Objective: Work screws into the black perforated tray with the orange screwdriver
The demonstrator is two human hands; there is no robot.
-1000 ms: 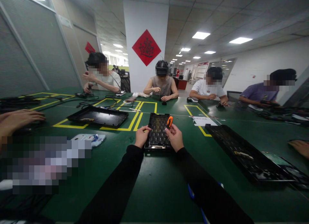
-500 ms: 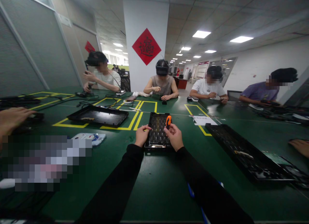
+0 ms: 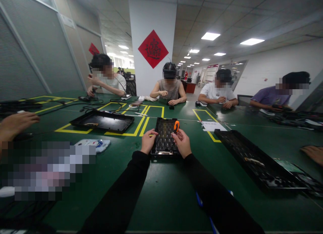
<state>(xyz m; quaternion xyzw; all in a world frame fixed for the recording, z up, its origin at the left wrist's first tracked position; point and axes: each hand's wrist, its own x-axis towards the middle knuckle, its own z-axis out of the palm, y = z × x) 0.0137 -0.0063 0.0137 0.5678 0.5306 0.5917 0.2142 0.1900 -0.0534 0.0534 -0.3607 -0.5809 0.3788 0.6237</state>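
A black rectangular casing with rows of small pale marks inside lies on the green table, its long side pointing away from me. My left hand grips its left wall between thumb and fingers. Over the casing's right side, my right hand has its fingers closed on a screwdriver with an orange and black handle. The handle stands roughly upright; its lower end is hidden by the fingers and too dark to make out. A silvery strip shows at the casing's near end.
Another black casing lies at the left, and a long one at the right. A phone in a clear case and white paper rest on the table. Several people sit across; others' hands show at both sides.
At the left edge, another person's hand has shifted slightly. My own hands and the casing look almost the same as before.
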